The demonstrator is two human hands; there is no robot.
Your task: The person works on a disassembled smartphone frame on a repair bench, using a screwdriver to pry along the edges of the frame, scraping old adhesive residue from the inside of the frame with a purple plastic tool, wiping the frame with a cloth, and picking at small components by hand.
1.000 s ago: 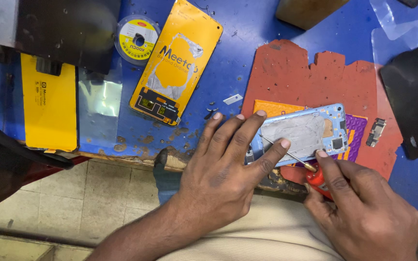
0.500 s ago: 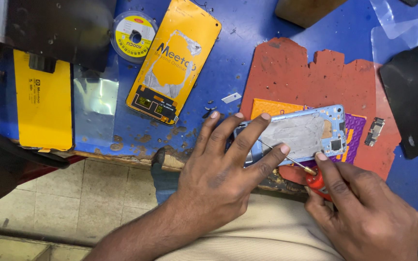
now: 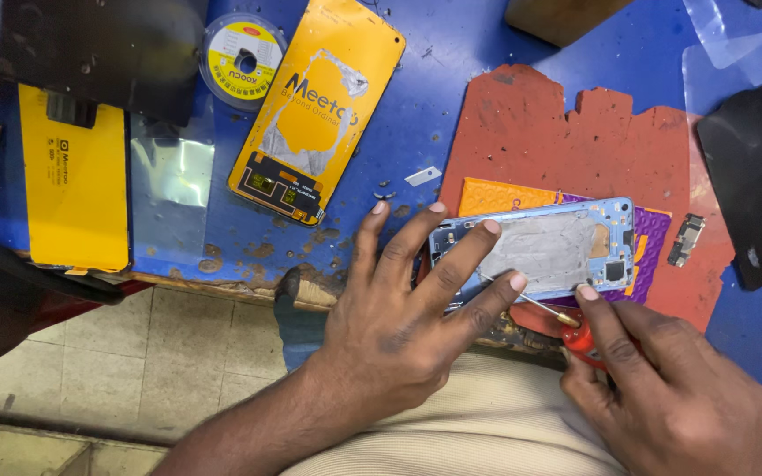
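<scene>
Phone frame [image 3: 544,251] lies flat, inner side up, on an orange-and-purple sheet [image 3: 487,196] atop a red mat [image 3: 531,132] at the near edge of the blue bench [image 3: 451,62]; long axis runs left to right across the view, the end with the small dark square chip toward the person's right.

Left hand [image 3: 399,326] flat over the frame's left end, fingers spread apart; fingertips pressing on the frame, thumb off to the left on the bench.

Right hand [image 3: 663,388] closed on a red-handled screwdriver [image 3: 566,322], fingers together around the handle; thin shaft angles up-left, tip at the frame's near edge beside the left fingertip.

Elsewhere: yellow phone back [image 3: 315,110] tilted, long axis diagonal; wire spool [image 3: 242,60] just beside it; yellow box [image 3: 74,189] at left; clear film [image 3: 169,194] between box and back; black panel [image 3: 756,181] at right; small metal part [image 3: 685,240] on the mat, right of the frame.
</scene>
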